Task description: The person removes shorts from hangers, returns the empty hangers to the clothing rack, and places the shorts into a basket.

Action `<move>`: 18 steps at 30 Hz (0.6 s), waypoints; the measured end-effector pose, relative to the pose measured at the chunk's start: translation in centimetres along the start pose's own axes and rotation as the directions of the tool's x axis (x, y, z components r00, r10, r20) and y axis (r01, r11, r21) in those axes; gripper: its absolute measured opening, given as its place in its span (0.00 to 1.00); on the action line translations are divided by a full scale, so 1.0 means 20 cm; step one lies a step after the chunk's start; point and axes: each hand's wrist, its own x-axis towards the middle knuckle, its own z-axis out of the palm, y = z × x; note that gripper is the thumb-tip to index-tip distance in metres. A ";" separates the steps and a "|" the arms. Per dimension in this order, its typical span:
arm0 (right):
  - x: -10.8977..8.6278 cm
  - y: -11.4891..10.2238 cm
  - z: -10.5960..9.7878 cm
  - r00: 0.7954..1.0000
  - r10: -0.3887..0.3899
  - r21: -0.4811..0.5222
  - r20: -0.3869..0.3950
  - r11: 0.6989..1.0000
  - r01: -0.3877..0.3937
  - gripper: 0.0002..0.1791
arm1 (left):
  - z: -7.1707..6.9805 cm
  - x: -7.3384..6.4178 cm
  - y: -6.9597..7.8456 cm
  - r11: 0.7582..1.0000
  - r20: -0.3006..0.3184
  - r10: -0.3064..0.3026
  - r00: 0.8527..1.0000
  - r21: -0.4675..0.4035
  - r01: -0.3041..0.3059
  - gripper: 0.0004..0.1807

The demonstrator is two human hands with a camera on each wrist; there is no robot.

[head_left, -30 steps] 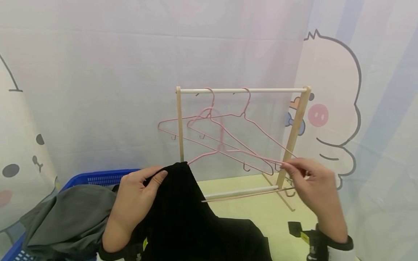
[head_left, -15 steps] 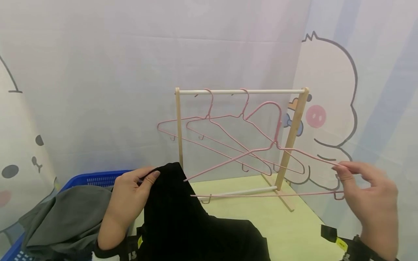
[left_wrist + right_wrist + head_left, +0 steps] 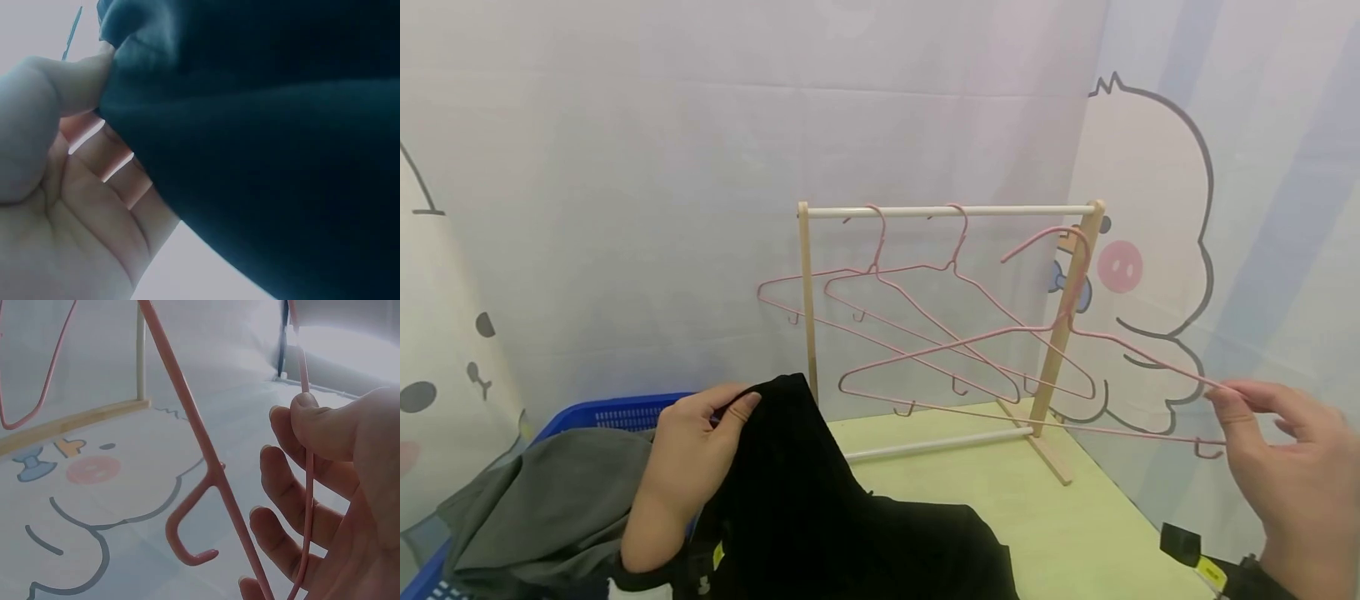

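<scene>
A black garment [image 3: 850, 533] hangs in front of me, its exact kind unclear. My left hand [image 3: 688, 467] pinches its upper edge between thumb and fingers; the left wrist view shows the dark cloth [image 3: 269, 156] bunched at the thumb. Off to the right, my right hand [image 3: 1285, 458] pinches one end of a bare pink clothes hanger [image 3: 1015, 330]. The hanger's hook points up and left, and its other end lies right of the garment, apart from it. In the right wrist view, thumb and index finger grip the hanger's wire [image 3: 309, 462], near a small hook on its lower bar.
A small wooden rack with a white rail [image 3: 1022, 211] stands on the pale yellow table [image 3: 1097, 525]. Two more pink hangers [image 3: 925, 314] hang from the rail. At the left is a blue basket [image 3: 568, 417] holding grey cloth [image 3: 565, 483]. Printed curtains surround the table.
My right hand has moved right with the hanger, whose left end has drawn away from the garment's top edge into full view. My left hand has stayed nearly still, holding the garment.
</scene>
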 end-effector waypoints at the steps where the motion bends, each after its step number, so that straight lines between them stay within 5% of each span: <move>1: 0.00 0.00 0.00 1.000 0.003 -0.008 -0.001 1.000 -0.003 0.19 | 0.00 0.00 0.00 1.000 0.001 0.002 1.000 -0.003 -0.002 0.11; 10: -0.01 -0.03 0.01 0.999 0.024 0.044 -0.047 0.999 -0.022 0.20 | 0.03 0.00 0.05 1.000 0.027 -0.004 1.000 -0.014 0.004 0.09; 18: -0.03 -0.08 0.02 0.999 0.018 0.111 -0.051 0.994 -0.012 0.17 | 0.08 0.00 0.11 0.998 0.195 -0.046 0.980 -0.036 0.054 0.09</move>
